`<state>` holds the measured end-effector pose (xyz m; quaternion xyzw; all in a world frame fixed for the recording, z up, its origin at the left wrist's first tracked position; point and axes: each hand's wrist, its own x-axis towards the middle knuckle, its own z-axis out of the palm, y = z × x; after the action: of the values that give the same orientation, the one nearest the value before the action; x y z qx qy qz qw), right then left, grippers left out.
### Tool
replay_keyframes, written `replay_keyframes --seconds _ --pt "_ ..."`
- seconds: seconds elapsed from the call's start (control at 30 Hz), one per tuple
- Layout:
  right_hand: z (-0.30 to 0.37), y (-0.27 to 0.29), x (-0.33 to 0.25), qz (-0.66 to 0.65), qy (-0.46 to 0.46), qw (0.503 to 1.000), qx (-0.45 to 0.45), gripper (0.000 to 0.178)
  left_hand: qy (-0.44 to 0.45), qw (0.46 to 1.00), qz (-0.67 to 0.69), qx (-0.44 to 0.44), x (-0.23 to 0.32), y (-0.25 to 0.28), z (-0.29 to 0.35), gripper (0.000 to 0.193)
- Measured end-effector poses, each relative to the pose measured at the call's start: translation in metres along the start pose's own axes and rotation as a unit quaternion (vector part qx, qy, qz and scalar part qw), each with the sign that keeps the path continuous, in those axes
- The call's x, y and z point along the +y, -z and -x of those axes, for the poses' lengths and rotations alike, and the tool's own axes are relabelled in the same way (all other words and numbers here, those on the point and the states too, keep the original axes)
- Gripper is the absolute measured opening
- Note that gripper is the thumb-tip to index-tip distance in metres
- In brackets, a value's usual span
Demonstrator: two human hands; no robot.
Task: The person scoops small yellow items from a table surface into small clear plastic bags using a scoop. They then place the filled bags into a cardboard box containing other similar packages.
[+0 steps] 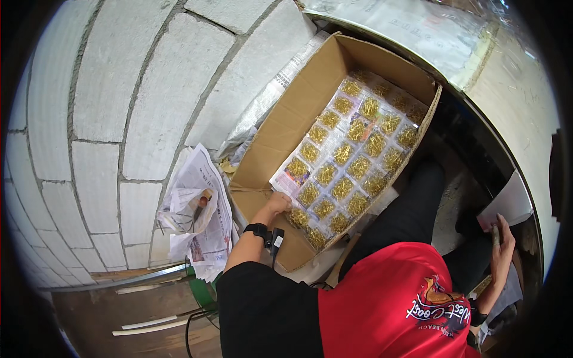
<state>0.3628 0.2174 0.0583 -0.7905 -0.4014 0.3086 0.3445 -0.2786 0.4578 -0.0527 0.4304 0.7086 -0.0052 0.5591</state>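
A brown cardboard box [286,122] lies tilted in front of me. Inside, rows of small clear packs [342,153] hold thin gold-coloured pieces, too fine to name. Printed paper [283,179] shows at the left border of the rows. My left hand [276,204] reaches over the box's near left side, fingers curled closed against the edge of the packs; what they grip, if anything, is hidden. At the far right, clear of the box, my right hand [502,241] pinches a pale flat sheet [509,201] between thumb and fingers.
Crumpled newspaper [206,191] rests left of the box, beside a white block wall [152,89]. A light-coloured tabletop [513,95] with a dark edge curves along the right. Pale strips [152,325] lie on the brown floor at lower left, near a black cable [188,334].
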Motion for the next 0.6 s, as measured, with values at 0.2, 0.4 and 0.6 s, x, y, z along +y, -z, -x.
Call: replay_keyframes --seconds 0.2,0.4,0.6 --pt "-0.003 0.022 -0.042 0.077 0.130 0.988 0.042 0.029 -0.048 0.997 -0.058 0.034 0.017 0.019 -0.003 0.007" --pt "-0.041 0.122 -0.027 0.117 0.203 0.935 0.268 0.027 -0.294 0.934 -0.048 0.196 0.204 -0.029 0.022 0.012" --pt "-0.146 0.277 0.088 0.174 -0.002 0.889 0.423 0.026 -0.535 0.841 -0.077 0.006 0.411 -0.196 0.099 0.016"
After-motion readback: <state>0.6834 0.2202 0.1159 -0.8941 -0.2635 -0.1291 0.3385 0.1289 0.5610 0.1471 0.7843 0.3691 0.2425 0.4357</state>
